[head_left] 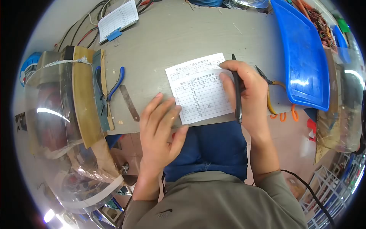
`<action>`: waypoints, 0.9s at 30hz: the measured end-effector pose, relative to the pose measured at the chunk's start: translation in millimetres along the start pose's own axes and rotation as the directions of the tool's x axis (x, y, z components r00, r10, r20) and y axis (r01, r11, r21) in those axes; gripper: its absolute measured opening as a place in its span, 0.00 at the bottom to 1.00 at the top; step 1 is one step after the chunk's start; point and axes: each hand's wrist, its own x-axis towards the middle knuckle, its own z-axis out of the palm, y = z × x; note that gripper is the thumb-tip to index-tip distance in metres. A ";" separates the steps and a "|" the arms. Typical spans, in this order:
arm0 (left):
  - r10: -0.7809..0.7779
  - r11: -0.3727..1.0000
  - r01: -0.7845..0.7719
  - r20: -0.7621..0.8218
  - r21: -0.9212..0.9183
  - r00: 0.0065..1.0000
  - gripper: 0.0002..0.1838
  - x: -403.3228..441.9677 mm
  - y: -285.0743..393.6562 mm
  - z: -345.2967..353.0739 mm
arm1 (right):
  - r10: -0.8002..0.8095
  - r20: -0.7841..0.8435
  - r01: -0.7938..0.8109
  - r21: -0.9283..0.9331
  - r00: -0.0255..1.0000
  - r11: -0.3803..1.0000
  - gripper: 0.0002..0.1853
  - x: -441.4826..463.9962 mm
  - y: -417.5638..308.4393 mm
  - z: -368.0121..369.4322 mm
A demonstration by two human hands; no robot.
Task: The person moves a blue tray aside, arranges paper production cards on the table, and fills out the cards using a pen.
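Note:
Two overlapping white printed table forms lie near the front edge of the bench, the upper form covering most of the lower form. Both carry Chinese print and a few handwritten marks. My left hand rests at the left edge of the forms, fingers spread and open. On the right, my right hand is closed around a black pen. Its thumb and forefinger are at the forms' right edge; whether they also grip the paper I cannot tell. The pen points roughly along my line of sight, up and down the view.
Blue-handled pliers and a metal strip lie left. Yellow-handled pliers and a blue tray stand right. A clipped paper stack and cables lie at the back left. Clear-covered machines flank the bench.

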 end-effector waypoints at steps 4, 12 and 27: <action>0.051 0.995 -0.056 0.068 0.081 0.996 0.22 3.5 3.1 6.5 | -0.115 0.005 0.115 -0.107 0.993 0.988 0.11 -2.8 4.1 4.0; 0.051 0.988 -0.063 0.089 0.138 0.995 0.22 4.5 0.0 9.9 | -0.269 0.011 0.262 -0.266 0.963 0.928 0.20 -5.3 -9.6 -4.1; 0.067 0.994 -0.061 -0.074 0.091 0.995 0.21 -7.9 -6.9 14.8 | -0.375 0.373 0.431 -0.078 0.849 0.899 0.18 -21.2 -5.6 -14.6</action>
